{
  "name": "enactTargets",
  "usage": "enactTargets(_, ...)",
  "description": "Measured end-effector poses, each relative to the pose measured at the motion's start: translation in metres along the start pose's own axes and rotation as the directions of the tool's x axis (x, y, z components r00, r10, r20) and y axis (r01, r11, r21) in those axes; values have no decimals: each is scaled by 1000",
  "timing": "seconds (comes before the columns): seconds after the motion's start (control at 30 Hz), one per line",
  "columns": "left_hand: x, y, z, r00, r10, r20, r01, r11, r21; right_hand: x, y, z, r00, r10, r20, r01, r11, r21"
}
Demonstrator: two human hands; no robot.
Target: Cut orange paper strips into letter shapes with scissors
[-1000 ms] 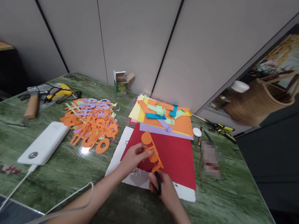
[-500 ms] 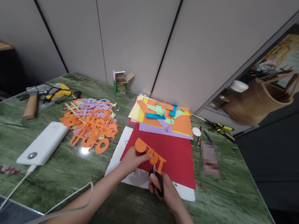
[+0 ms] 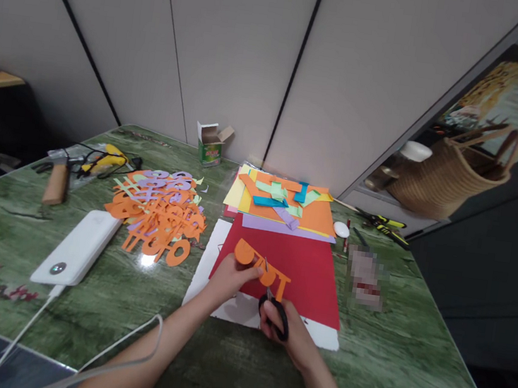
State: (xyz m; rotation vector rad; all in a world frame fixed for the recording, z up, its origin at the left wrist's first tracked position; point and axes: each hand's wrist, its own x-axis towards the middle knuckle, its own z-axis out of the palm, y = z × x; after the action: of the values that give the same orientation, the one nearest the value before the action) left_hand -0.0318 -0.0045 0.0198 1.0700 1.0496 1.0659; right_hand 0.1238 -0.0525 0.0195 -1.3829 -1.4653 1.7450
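My left hand (image 3: 231, 277) pinches an orange paper cutout (image 3: 244, 252) between thumb and fingers, over a red sheet of paper (image 3: 308, 258). The cutout has rounded parts and a strip with a T-shaped end. Wrapped in the fingers of my right hand (image 3: 291, 329) are black-handled scissors (image 3: 277, 317). Their blades point away from me and meet the cutout beside its strip. Under the red sheet lies a white sheet (image 3: 239, 309) with a torn-looking edge.
To the left lies a heap of orange, purple and green paper cutouts (image 3: 161, 213). A white power bank (image 3: 75, 249) with a cable is nearer me. Behind the red sheet is a stack of coloured paper (image 3: 325, 218) with scraps on top. Pliers (image 3: 386, 226), a hammer (image 3: 56, 183) and a small box (image 3: 210, 149) stand around.
The scissors and my right hand have shifted very slightly to the right, and the cutout's right end has moved a little with them. My left hand keeps its pinch.
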Motion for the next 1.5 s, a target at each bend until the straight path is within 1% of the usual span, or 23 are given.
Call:
enactTargets(0.1,0,-2,0,1000,4,2,-4,1000,2,1,1,0,1000,-16,1,16,1000,-15)
enactTargets(0.27,-1,-3,3,1000,-4,-11,4,1000,14,3,4,2,1000,-11,-4,11,1000,11)
enactTargets(0.33,-2,-1,5,1000,-11,0,11,1000,-2,3,4,3,999,-17,-27,18,1000,14)
enactTargets(0.4,-2,3,6,1000,2,1,-2,998,-58,3,3,3,997,-32,-63,31,999,-17)
enactTargets(0.43,-2,5,6,1000,17,-18,-19,995,-95,3,2,3,995,-38,-87,35,998,-43)
enactTargets(0.5,-1,10,3,994,50,-102,-65,985,-158,3,-1,2,991,-43,-127,31,995,-100)
enactTargets(0.57,1,14,-2,980,74,-185,-109,977,-184,2,-5,2,988,-37,-153,16,990,-140)
enactTargets(0.63,3,16,-8,972,99,-212,-139,973,-182,1,-7,2,986,-25,-166,-4,985,-173)
enactTargets(0.73,5,15,-11,968,127,-215,-159,978,-135,1,-8,2,984,-17,-175,-24,973,-231)
enactTargets(0.83,6,10,-11,974,106,-201,-119,991,-54,2,-7,1,985,-31,-171,-16,963,-268)
enactTargets(0.9,6,8,-10,976,95,-195,-99,995,-9,2,-7,0,985,-29,-172,-17,965,-262)
enactTargets(1.0,6,8,-10,974,117,-195,-114,993,29,2,-7,-1,986,-20,-163,-18,974,-227)
enactTargets(1.13,6,7,-12,980,126,-157,-119,991,55,3,-6,-2,990,-5,-139,-23,981,-194)
enactTargets(1.2,6,8,-12,979,136,-149,-122,988,98,3,-5,-2,991,-8,-136,-19,979,-201)
enactTargets(1.27,5,10,-12,970,187,-156,-158,970,184,3,-4,-3,989,-21,-144,-15,970,-244)
enactTargets(1.37,2,14,-10,932,312,-183,-236,908,347,3,-4,-3,981,-41,-188,-24,943,-331)
enactTargets(1.4,1,15,-9,926,329,-187,-243,895,374,3,-4,-4,978,-50,-200,-24,936,-351)
enactTargets(1.43,1,15,-8,929,320,-183,-235,897,374,3,-4,-4,977,-60,-206,-20,931,-364)
enactTargets(1.5,2,12,-7,963,227,-144,-179,940,289,4,-2,-4,977,-75,-199,-6,925,-379)
